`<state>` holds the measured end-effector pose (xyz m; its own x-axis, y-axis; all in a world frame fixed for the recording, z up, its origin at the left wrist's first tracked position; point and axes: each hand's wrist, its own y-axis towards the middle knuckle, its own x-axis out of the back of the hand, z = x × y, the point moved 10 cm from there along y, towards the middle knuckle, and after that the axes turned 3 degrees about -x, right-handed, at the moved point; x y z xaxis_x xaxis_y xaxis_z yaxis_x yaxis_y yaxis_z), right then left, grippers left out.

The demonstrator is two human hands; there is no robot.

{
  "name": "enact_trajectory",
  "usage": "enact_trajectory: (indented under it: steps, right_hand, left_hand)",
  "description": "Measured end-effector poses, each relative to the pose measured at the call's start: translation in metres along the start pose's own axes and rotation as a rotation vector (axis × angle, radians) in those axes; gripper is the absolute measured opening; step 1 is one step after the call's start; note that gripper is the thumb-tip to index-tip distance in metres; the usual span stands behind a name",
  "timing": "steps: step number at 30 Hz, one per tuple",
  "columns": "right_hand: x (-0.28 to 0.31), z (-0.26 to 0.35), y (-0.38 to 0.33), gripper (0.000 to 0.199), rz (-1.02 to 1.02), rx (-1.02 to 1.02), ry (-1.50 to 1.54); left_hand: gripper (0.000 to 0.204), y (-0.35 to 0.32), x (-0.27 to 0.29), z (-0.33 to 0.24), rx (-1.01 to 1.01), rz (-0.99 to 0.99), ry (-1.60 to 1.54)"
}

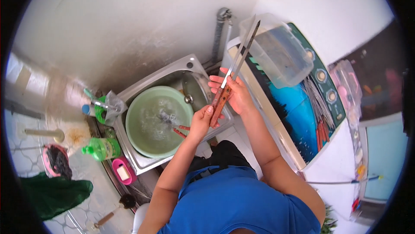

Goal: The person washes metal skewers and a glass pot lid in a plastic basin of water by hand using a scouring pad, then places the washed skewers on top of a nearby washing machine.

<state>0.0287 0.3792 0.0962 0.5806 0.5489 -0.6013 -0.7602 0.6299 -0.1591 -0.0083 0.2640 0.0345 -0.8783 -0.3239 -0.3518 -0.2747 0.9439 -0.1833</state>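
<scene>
Two long flat metal skewers with reddish-brown wooden handles (221, 97) point up and away between my hands. My left hand (202, 120) is closed round the handles, thumb on top. Higher up, my right hand (235, 93) holds them where blades and handles meet, with its thumb across them and some fingers stretched out behind. Left of my hands, a pale green basin (133, 134) of bubbling water stands in the steel sink. More red wooden handles (180, 133) show at its near right edge, partly hidden by my left forearm.
Right of me stands a washing machine (298, 158) with a bundle of skewers (322, 117) and a clear plastic box (285, 56) on top. A faucet (188, 99) projects over the sink. At left are a green bottle (103, 149) and a pink soap dish (119, 165).
</scene>
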Motion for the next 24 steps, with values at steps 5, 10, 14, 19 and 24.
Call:
enact_trajectory:
  steps: [5, 10, 14, 19, 24]
  right_hand:
    - [0.047, 0.048, -0.038, 0.025, -0.089, 0.169, 0.118]
    - [0.117, 0.146, -0.123, 0.027, -0.556, 0.457, -0.204]
    - [0.211, 0.221, -0.24, 0.031, -1.218, 0.582, -1.341]
    - [0.325, 0.196, -0.318, 0.033, -1.595, -0.073, -1.588]
    - [0.361, 0.187, -0.325, 0.037, -1.574, -0.142, -2.206]
  left_hand:
    - [0.044, 0.018, -0.067, 0.016, 0.076, 0.241, 0.071]
    - [0.035, 0.026, -0.095, 0.022, 0.056, 0.285, 0.252]
    - [0.033, 0.023, -0.135, 0.039, 0.115, 0.454, 0.32]
    - [0.029, 0.021, -0.159, 0.078, 0.201, 0.579, 0.412]
    - [0.028, 0.02, -0.181, 0.112, 0.272, 0.668, 0.476]
